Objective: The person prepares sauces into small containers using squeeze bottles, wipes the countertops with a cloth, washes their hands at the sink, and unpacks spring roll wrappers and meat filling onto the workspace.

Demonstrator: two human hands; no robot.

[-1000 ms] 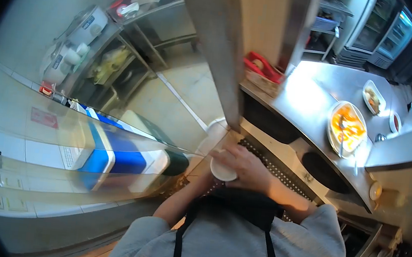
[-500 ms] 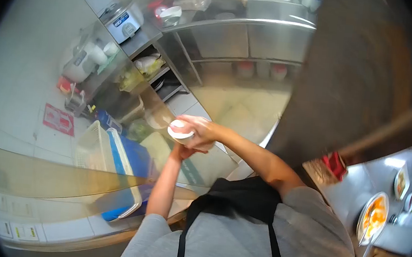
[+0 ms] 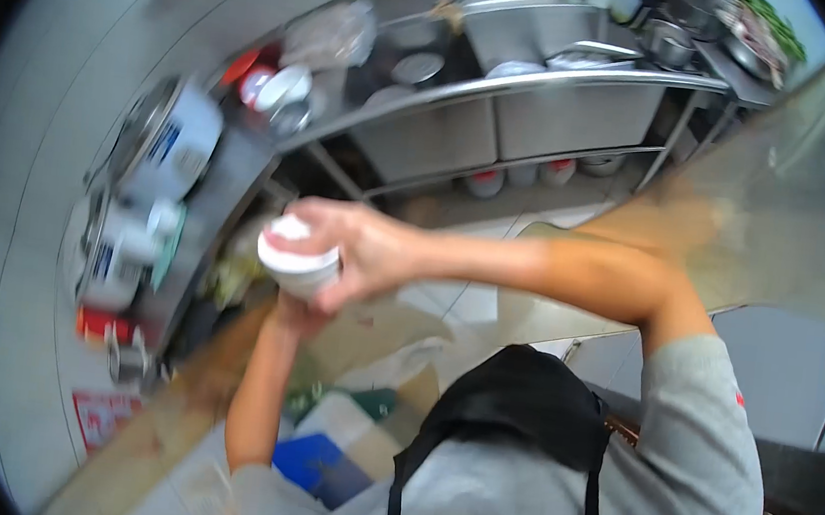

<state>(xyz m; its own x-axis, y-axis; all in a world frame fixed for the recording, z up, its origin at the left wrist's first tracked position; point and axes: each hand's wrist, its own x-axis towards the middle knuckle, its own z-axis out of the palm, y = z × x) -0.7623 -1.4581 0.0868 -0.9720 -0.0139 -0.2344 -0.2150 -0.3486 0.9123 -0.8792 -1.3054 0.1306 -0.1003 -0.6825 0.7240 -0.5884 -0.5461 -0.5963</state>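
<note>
A small white round container (image 3: 295,263), bowl- or tub-like with a thick rim, is held out in front of my chest. My right hand (image 3: 365,251) wraps round its side and top, with fingers curled over it. Beneath it, my left hand (image 3: 300,316) supports the container from below; its fingers are mostly hidden behind it. Motion blur hides what is inside the container or on its top.
Along the left wall stand rice cookers (image 3: 171,140) on a steel counter. A steel sink bench (image 3: 511,82) runs across the back, with bowls (image 3: 285,90) at its left end. Below me lies a blue bin (image 3: 315,464). A blurred, see-through panel-like shape (image 3: 777,236) fills the right side.
My view has swung right toward the sink bench, and the dark area at right has gone from view. Both hands still hold the white container, now further left and larger in view.
</note>
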